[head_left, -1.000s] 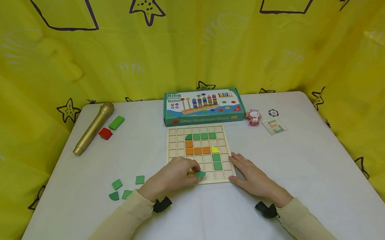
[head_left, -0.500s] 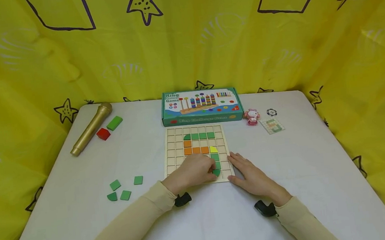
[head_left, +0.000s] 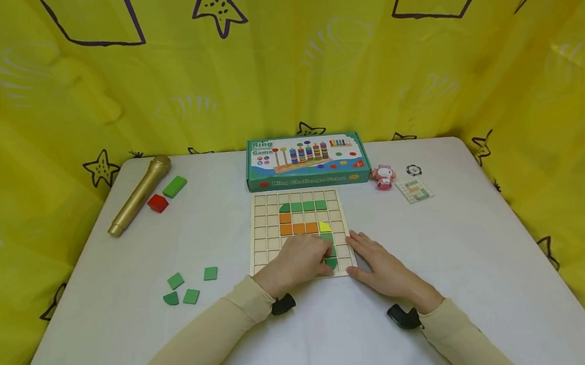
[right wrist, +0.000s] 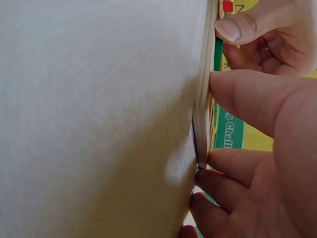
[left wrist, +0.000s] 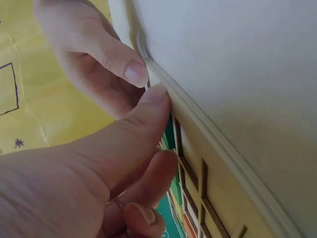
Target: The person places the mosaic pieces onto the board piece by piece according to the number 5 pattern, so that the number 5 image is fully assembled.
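A wooden grid board (head_left: 270, 250) lies flat on the table, holding green, orange and yellow tiles. My left hand (head_left: 297, 259) reaches over its lower part, thumb and curled fingers on a green quarter-round tile (head_left: 331, 264) in the column below the yellow tile (head_left: 324, 226). In the left wrist view the thumb (left wrist: 141, 111) and forefinger stand either side of the green tile (left wrist: 170, 134); part of it is hidden. My right hand (head_left: 390, 273) rests against the board's lower right corner, its fingers extended along the edge; the right wrist view shows them touching the board's side (right wrist: 202, 104).
Several loose green tiles (head_left: 191, 296) lie left of the board. Behind it stands a Ring Challenge Game box (head_left: 307, 162). A gold microphone (head_left: 139, 197), red block (head_left: 158, 203) and green block (head_left: 174, 186) lie back left; a pink figurine (head_left: 384, 177), pattern card (head_left: 415, 190) and round token (head_left: 414, 170) are right.
My left hand has moved right across the board with the green quarter-round tile, which now sits at the bottom of the green column. The right hand has stayed at the board's corner.
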Demonstrator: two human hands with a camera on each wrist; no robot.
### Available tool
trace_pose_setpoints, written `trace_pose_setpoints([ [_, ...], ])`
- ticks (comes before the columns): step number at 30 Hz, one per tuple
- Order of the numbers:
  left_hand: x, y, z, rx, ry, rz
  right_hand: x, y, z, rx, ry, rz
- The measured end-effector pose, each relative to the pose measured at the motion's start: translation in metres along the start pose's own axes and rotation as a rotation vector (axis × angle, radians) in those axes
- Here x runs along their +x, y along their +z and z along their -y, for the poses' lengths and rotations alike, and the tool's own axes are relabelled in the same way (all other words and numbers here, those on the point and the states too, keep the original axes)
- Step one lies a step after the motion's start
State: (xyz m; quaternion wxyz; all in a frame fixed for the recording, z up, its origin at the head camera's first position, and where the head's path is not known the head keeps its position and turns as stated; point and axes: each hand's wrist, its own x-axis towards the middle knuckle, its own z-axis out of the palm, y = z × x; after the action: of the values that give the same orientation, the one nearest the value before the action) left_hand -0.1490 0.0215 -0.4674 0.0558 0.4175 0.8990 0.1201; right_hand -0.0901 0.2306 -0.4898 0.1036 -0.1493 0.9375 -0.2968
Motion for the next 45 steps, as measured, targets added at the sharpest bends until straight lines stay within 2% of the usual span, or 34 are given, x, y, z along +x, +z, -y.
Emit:
trace_pose_setpoints([
  [5, -0.001, 0.001, 0.003, -0.05, 0.005, 0.014, 0.0, 0.0, 0.0, 0.004, 0.0, -0.002],
  [9, -0.007, -0.002, 0.008, -0.109, 0.035, 0.025, -0.001, 0.0, 0.0, -0.001, 0.003, -0.006],
  [12, -0.016, -0.007, 0.017, -0.163, 0.066, 0.05, 0.0, 0.0, 0.0, -0.001, 0.005, -0.006],
  [16, -0.036, -0.013, 0.033, -0.226, 0.082, 0.06, 0.0, 0.001, 0.001, -0.002, 0.01, -0.002],
  [19, -0.057, -0.018, 0.049, -0.256, 0.045, 0.036, 0.001, 0.002, 0.001, -0.009, 0.01, 0.002],
  [25, -0.106, -0.033, 0.085, -0.311, -0.142, -0.021, 0.0, 0.001, 0.002, -0.012, 0.004, -0.003],
  [29, -0.14, -0.036, 0.11, -0.275, -0.21, -0.073, 0.0, 0.0, 0.001, -0.016, 0.005, -0.003],
  [32, -0.159, -0.036, 0.125, -0.253, -0.247, -0.079, -0.001, 0.0, 0.0, -0.022, 0.004, -0.001],
  [37, -0.176, -0.035, 0.136, -0.268, -0.29, -0.042, -0.002, -0.001, -0.001, -0.023, 0.009, -0.006],
  [45, -0.183, -0.033, 0.142, -0.262, -0.292, -0.045, 0.0, 0.0, 0.0, -0.007, -0.006, 0.001],
])
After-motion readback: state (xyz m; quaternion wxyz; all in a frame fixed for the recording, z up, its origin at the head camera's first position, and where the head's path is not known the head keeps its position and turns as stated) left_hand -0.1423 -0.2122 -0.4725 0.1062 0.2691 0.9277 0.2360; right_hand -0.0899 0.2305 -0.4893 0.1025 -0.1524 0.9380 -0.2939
